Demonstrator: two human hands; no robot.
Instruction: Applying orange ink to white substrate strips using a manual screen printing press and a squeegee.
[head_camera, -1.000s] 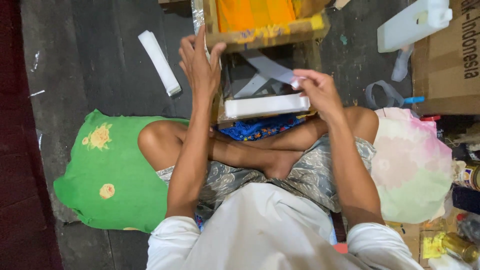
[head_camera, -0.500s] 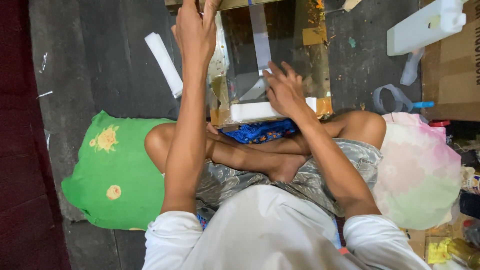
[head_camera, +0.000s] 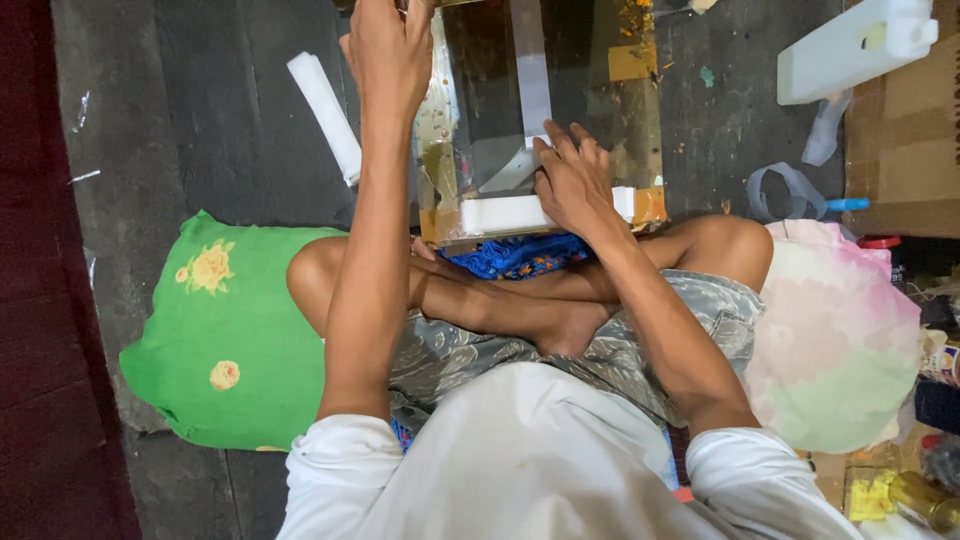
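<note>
Left hand (head_camera: 392, 50) grips the glass box's (head_camera: 540, 120) far top edge; right hand (head_camera: 572, 180) lies flat, fingers spread, on the white strip (head_camera: 500, 213) at its near edge. Best to press evenly and brace the box firmly.

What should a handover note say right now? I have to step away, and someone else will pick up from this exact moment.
Left hand: raised, gripping the far top edge of the clear panel frame.
Right hand: fingers spread, pressing flat on the panel near the white block at its near edge.
Position: the frame stands on the dark floor before the crossed legs, with yellow-orange residue on its edges. A white roll lies to the left, a white plastic container to the upper right.
Done: the frame is steadied by both hands.
Left: cannot tell from this view.
</note>
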